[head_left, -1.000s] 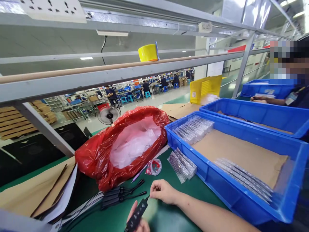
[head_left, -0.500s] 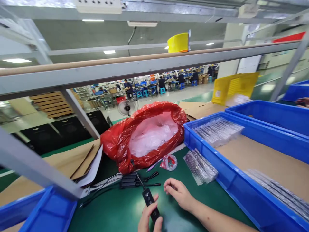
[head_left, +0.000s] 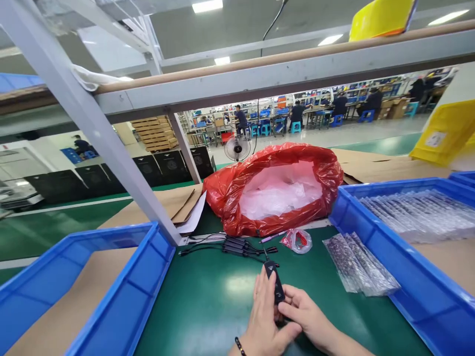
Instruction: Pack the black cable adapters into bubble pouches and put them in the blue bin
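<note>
A slim black controller with a cable at its far end is tilted up over the green bench. My right hand grips its lower right side between thumb and fingers. My left hand, a beaded bracelet at the wrist, lies along the controller's left side with fingers stretched out straight. Beyond the hands, several more black cabled units lie bundled together. Right of them sits a small clear bag with red bits, beside a thin pinkish pen-like stick.
A red plastic bag lined with whitish film stands behind the cables. Bubble-wrap packets lie against the right blue bin, which holds more packets. Another blue bin stands at left, by a grey post.
My view has swung left. My right hand, apart from the controller before, has come onto it. My left hand has changed from curled around it to fingers straight along its side.
</note>
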`<action>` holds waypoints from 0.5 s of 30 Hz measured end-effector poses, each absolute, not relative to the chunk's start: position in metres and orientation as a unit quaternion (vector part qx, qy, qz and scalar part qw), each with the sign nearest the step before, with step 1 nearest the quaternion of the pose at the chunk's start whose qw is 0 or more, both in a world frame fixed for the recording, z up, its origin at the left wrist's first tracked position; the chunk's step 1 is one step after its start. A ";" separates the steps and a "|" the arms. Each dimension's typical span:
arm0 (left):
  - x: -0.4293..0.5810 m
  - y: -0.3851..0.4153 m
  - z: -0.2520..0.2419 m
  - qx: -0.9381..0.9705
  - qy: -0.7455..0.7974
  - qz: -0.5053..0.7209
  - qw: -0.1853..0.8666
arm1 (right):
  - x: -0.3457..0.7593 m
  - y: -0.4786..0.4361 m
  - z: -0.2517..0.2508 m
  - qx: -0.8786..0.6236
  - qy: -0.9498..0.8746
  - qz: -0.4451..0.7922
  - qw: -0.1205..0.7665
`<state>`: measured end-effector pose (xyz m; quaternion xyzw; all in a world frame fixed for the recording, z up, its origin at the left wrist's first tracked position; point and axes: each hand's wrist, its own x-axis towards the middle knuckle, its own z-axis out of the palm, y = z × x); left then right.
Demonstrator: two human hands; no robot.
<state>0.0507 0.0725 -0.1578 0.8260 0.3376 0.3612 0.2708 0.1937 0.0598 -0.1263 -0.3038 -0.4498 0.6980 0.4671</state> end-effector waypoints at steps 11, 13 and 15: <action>0.055 0.080 -0.140 0.468 0.293 0.486 0.678 | 0.192 0.064 -0.141 -0.343 -0.495 0.679 0.420; 0.058 0.079 -0.139 0.412 0.313 0.499 0.695 | 0.184 0.061 -0.146 -0.365 -0.513 0.674 0.387; 0.061 0.078 -0.135 0.354 0.319 0.532 0.700 | 0.179 0.059 -0.150 -0.413 -0.534 0.655 0.339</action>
